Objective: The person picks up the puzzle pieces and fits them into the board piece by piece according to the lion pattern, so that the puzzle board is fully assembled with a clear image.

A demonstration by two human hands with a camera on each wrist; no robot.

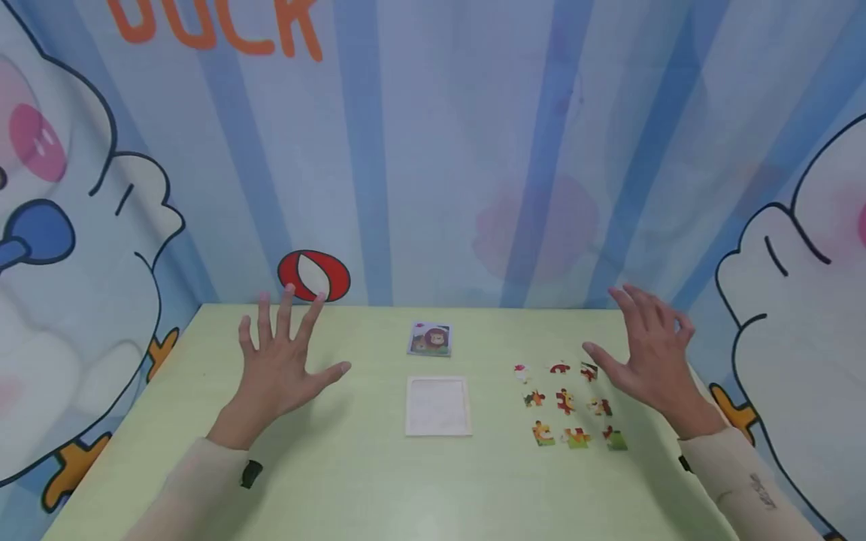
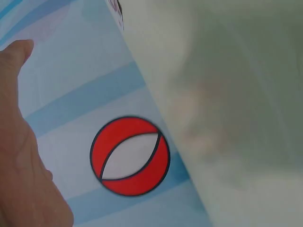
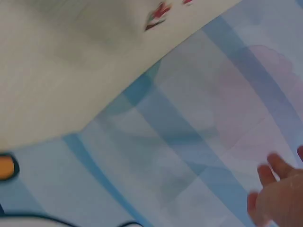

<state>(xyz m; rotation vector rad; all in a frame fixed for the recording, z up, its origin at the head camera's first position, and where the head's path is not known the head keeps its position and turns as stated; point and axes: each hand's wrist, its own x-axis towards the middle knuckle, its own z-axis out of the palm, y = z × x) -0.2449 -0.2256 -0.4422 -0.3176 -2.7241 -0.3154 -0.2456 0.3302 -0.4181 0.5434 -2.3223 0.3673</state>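
In the head view my left hand hovers over the table's left side, fingers spread and holding nothing. My right hand is held above the right side, its fingers loosely bent and thumb apart, also without anything in it. Just left of that hand lie several jigsaw puzzle pieces in rough rows, red, yellow and green. A white square puzzle tray lies flat near the middle. Behind it is a small picture card showing a lion-like animal. Two pieces appear at the top of the right wrist view.
The pale yellow-green table ends at a blue striped curtain. Printed on the curtain are a red and white ball and large white cartoon figures at both sides.
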